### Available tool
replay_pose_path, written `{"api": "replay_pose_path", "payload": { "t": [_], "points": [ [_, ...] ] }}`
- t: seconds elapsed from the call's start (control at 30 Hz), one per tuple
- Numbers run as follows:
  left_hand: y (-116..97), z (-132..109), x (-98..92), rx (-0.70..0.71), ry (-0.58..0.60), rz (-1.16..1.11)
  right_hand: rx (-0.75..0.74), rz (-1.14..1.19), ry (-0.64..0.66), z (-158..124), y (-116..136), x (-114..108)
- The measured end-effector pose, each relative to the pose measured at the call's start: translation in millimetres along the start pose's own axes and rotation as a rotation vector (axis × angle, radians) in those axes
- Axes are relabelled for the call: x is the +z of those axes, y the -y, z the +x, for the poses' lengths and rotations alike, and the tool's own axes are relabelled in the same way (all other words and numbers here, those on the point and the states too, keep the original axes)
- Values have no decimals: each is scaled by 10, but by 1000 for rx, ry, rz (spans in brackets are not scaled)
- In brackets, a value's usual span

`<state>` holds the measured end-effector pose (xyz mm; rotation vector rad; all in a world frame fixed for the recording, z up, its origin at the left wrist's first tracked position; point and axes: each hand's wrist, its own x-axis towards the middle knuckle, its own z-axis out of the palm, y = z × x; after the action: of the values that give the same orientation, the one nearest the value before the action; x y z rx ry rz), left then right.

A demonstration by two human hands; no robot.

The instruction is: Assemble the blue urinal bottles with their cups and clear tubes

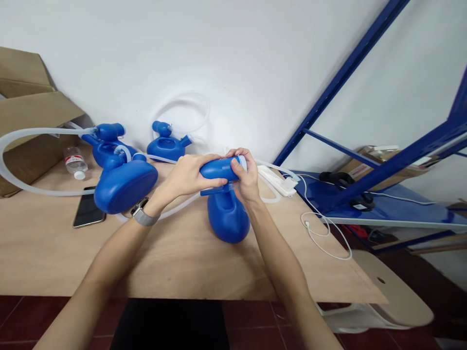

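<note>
Adjustment of the pale rim [242,163] seems the step, the left hand [188,176] pinching the blue tube [218,168] above the blue jug [231,223] on the table [164,265], the right hand [248,181] clasping the tube's rim end, the next move likely calling for even pressure.

Blue cylinder [217,169] partly behind fingers [216,183]

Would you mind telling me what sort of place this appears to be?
Probably a small workroom or storeroom: a plain wooden table bears several similar blue plastic vessels, with a blue metal rack at the right and an open cardboard box at the left.
</note>
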<state>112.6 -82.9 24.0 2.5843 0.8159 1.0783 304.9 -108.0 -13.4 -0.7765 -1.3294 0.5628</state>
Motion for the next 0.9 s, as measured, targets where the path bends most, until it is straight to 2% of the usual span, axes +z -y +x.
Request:
{"api": "replay_pose_path", "payload": {
  "t": [0.17, 0.3, 0.37, 0.5, 0.67, 0.77, 0.9],
  "points": [
    [-78, -46, -30, -54, 1, -26, 11, 38, -3, 11, 1, -5],
    [-46, -182, -74, -37, 18, 26, 70, -22, 222, 10, -17, -72],
    [-17, -285, -98, -21, 32, 70, 96, -3, 249, -33, -43, -11],
    [49, -530, -67, -86, -24, 63, 218, 222, 97, -181, -129, 284],
    [213, -840, 134, -332, -64, -36, 474, 394, -38, -349, -293, 553],
    [357, -1015, 227, -364, -64, -154, 551, 451, -102, -421, -434, 600],
    [625, -1226, 217, -448, -100, -185, 468, 406, -220, -441, -653, 446]
  ]
}}
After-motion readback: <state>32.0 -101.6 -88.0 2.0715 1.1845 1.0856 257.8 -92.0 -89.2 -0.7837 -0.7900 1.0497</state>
